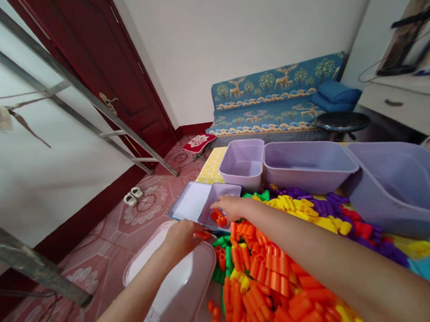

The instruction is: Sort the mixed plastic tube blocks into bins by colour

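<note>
My left hand (185,236) is closed in a pinch on an orange plastic piece (203,235), above the edge of a pale, clear plastic lid (179,284). My right hand (229,206) reaches into a small lilac box (212,198), its fingers apart and bent down over a few orange pieces (220,220) inside. The box's hinged white lid (190,201) lies folded out to the left. Below my right forearm spreads a heap of orange tube-shaped pieces (275,264), with green pieces (228,260) along its left edge. My right fingertips are partly hidden.
Three larger lilac bins, left (243,178), middle (310,177) and right (396,208), stand behind the heap. Yellow pieces (294,205) and purple pieces (329,207) lie before them. A metal ladder (82,86) leans at left. A blue sofa (265,99) and black stool (341,120) stand beyond.
</note>
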Demonstrator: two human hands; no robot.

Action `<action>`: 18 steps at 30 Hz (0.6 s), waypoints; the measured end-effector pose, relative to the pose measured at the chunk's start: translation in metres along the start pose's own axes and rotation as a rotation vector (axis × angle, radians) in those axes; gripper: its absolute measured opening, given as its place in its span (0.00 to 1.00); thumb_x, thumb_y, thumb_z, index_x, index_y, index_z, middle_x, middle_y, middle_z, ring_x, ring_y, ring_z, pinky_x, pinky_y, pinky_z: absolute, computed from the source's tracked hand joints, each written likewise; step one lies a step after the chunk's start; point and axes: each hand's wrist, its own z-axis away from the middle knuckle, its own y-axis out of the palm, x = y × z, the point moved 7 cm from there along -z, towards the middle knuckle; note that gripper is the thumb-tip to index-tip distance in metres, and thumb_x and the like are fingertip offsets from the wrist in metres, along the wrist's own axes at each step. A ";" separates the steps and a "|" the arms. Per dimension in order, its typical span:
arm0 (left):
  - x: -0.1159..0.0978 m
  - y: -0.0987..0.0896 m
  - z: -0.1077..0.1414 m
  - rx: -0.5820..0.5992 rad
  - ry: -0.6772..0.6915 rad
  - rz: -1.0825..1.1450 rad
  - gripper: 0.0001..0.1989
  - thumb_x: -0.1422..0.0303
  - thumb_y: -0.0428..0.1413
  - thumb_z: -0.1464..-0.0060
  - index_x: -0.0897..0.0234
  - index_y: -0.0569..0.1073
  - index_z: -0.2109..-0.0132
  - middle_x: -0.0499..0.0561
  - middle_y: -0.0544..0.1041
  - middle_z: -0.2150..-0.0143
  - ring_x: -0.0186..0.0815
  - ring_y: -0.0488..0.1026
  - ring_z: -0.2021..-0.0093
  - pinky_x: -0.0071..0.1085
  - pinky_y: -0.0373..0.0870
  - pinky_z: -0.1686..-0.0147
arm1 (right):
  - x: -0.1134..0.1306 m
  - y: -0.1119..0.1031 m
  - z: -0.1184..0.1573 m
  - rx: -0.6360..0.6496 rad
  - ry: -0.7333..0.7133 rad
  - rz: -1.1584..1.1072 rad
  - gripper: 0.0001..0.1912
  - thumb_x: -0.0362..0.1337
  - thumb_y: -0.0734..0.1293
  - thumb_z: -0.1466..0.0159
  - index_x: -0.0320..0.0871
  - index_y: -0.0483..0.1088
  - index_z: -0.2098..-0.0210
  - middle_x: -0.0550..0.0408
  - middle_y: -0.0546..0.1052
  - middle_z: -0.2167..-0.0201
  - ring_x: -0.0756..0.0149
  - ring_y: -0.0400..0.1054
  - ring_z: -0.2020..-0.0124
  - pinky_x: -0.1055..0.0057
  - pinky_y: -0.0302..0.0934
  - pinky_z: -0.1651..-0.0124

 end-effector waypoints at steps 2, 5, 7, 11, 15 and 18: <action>0.000 0.010 -0.001 0.021 0.015 0.017 0.11 0.68 0.58 0.49 0.47 0.80 0.61 0.48 0.82 0.65 0.38 0.78 0.61 0.28 0.70 0.59 | 0.000 0.005 -0.007 0.056 -0.005 0.024 0.42 0.37 0.75 0.52 0.51 0.62 0.39 0.41 0.66 0.43 0.45 0.65 0.45 0.58 0.64 0.50; 0.000 0.019 -0.005 0.033 0.026 0.014 0.12 0.69 0.58 0.49 0.47 0.80 0.59 0.48 0.82 0.63 0.37 0.77 0.60 0.28 0.70 0.59 | 0.003 0.011 -0.014 0.130 -0.025 0.051 0.41 0.42 0.76 0.53 0.51 0.63 0.41 0.41 0.64 0.43 0.48 0.69 0.50 0.59 0.66 0.53; -0.001 0.023 -0.006 0.039 0.049 -0.014 0.13 0.71 0.57 0.50 0.49 0.80 0.59 0.48 0.82 0.62 0.37 0.77 0.59 0.28 0.70 0.59 | 0.008 0.013 -0.018 0.163 -0.037 0.058 0.37 0.43 0.75 0.51 0.48 0.64 0.43 0.40 0.64 0.43 0.50 0.71 0.53 0.60 0.67 0.56; -0.002 0.021 -0.004 0.008 0.081 -0.075 0.15 0.74 0.55 0.50 0.51 0.80 0.59 0.50 0.80 0.61 0.37 0.77 0.62 0.28 0.69 0.62 | 0.022 0.014 -0.022 0.182 -0.066 0.044 0.32 0.37 0.72 0.47 0.42 0.64 0.44 0.38 0.68 0.46 0.51 0.71 0.53 0.61 0.67 0.55; -0.005 0.007 0.003 -0.047 0.071 -0.032 0.14 0.73 0.54 0.49 0.52 0.80 0.60 0.50 0.78 0.63 0.34 0.75 0.66 0.26 0.68 0.65 | 0.032 0.014 -0.021 0.206 -0.097 0.011 0.27 0.34 0.70 0.45 0.40 0.67 0.46 0.41 0.74 0.50 0.52 0.71 0.52 0.62 0.67 0.55; -0.020 -0.003 0.007 -0.091 0.137 0.084 0.15 0.74 0.54 0.48 0.53 0.79 0.57 0.49 0.78 0.63 0.33 0.74 0.67 0.27 0.68 0.65 | 0.033 0.015 -0.020 0.208 -0.109 -0.030 0.25 0.32 0.71 0.48 0.42 0.71 0.49 0.45 0.77 0.53 0.53 0.73 0.55 0.63 0.68 0.57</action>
